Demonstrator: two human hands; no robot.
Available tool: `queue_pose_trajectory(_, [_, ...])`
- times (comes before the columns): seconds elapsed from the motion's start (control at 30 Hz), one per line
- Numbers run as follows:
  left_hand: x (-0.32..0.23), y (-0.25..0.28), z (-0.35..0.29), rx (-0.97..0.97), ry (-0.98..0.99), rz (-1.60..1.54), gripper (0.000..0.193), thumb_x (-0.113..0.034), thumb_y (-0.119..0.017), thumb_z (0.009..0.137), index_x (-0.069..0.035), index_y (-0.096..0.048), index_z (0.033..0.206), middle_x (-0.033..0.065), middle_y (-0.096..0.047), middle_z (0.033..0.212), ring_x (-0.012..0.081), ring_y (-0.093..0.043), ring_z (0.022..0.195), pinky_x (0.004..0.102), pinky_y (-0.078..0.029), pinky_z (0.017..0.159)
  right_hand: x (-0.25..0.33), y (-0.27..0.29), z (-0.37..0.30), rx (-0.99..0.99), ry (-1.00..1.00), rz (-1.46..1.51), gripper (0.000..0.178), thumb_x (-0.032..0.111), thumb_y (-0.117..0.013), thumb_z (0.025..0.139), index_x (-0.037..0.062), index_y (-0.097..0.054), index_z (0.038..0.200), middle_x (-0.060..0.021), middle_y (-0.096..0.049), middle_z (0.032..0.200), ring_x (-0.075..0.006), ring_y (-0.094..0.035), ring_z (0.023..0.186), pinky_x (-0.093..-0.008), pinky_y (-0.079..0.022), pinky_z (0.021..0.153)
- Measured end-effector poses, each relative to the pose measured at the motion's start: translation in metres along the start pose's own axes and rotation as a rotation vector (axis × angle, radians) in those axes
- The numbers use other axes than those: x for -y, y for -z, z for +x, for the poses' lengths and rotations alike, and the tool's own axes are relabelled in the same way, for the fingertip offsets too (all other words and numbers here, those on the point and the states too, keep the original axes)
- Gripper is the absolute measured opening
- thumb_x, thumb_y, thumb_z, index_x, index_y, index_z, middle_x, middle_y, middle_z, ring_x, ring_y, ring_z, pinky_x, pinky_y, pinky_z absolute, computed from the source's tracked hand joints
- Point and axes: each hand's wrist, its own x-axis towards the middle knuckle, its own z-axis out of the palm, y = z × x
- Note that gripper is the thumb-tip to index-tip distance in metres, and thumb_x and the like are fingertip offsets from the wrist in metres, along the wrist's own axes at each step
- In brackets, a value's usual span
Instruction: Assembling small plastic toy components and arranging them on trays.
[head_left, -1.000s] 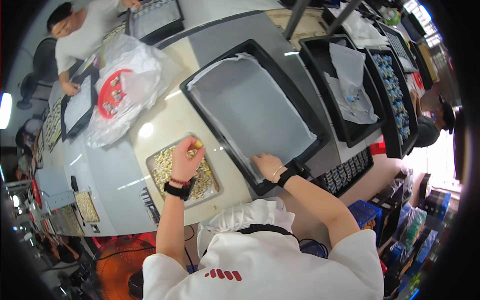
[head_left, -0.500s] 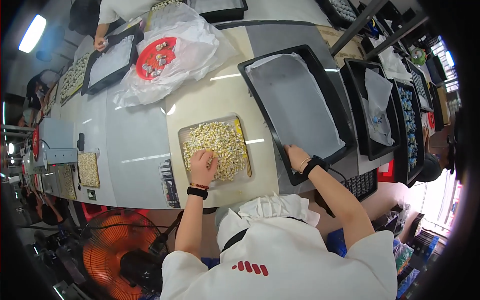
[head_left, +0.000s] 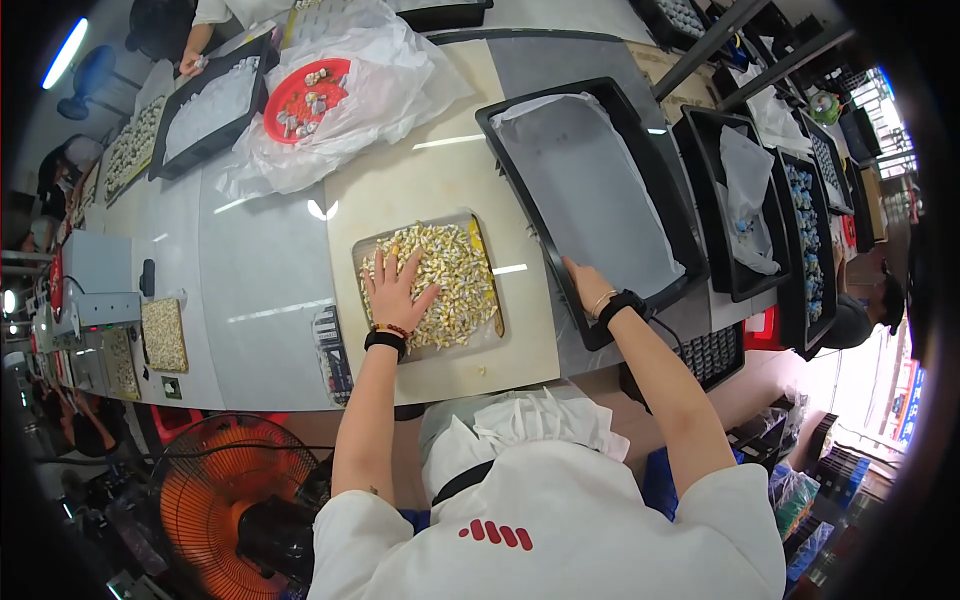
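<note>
My left hand (head_left: 394,292) lies palm down with its fingers spread on a heap of small yellow-and-white pieces (head_left: 450,270). The heap fills a shallow, pale square tray (head_left: 487,345), and what exactly the pieces are is too small to tell. A yellow strip-like tool (head_left: 498,312) lies along that tray's right side. My right hand (head_left: 588,284) grips the near left wall of a large black tray (head_left: 535,235), its fingertips partly hidden. A translucent white sheet (head_left: 600,200) lines the black tray.
A red round dish (head_left: 284,95) with small pieces sits on crumpled white plastic (head_left: 400,100) at the far left. More black trays (head_left: 720,230) stand on the right. Another person's hand (head_left: 192,62) is beside a far black tray. An orange fan (head_left: 215,510) stands lower left.
My left hand has gone from curled fingers to lying flat and spread over the heap, a little further left. My right hand stays on the black tray's wall. The whole view has shifted slightly.
</note>
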Motion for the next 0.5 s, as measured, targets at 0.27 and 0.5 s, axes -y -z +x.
queue_pose_trajectory(0.27, [-0.01, 0.006, -0.008, -0.015, 0.013, -0.048, 0.067, -0.051, -0.054, 0.077, -0.024, -0.034, 0.135, 0.0145, -0.017, 0.145, 0.0405, -0.005, 0.133, 0.0566, 0.0, 0.104, 0.0, 0.007, 0.012, 0.063, -0.091, -0.152, 0.014, 0.009, -0.05, 0.081, 0.0021, -0.056, 0.091, -0.0215, -0.06, 0.086, -0.0378, -0.058, 0.082, -0.0451, -0.047, 0.071])
queue_pose_trajectory(0.5, [-0.013, 0.008, -0.055, 0.033, 0.025, 0.059, 0.069, -0.052, -0.053, 0.077, -0.022, -0.034, 0.136, 0.0155, -0.014, 0.145, 0.0411, -0.005, 0.133, 0.0611, 0.0, 0.101, 0.093, 0.079, -0.027, -0.069, -0.077, 1.083, 0.012, 0.013, -0.061, 0.077, 0.0047, -0.055, 0.083, -0.0072, -0.061, 0.07, -0.0157, -0.06, 0.062, -0.0269, -0.047, 0.053])
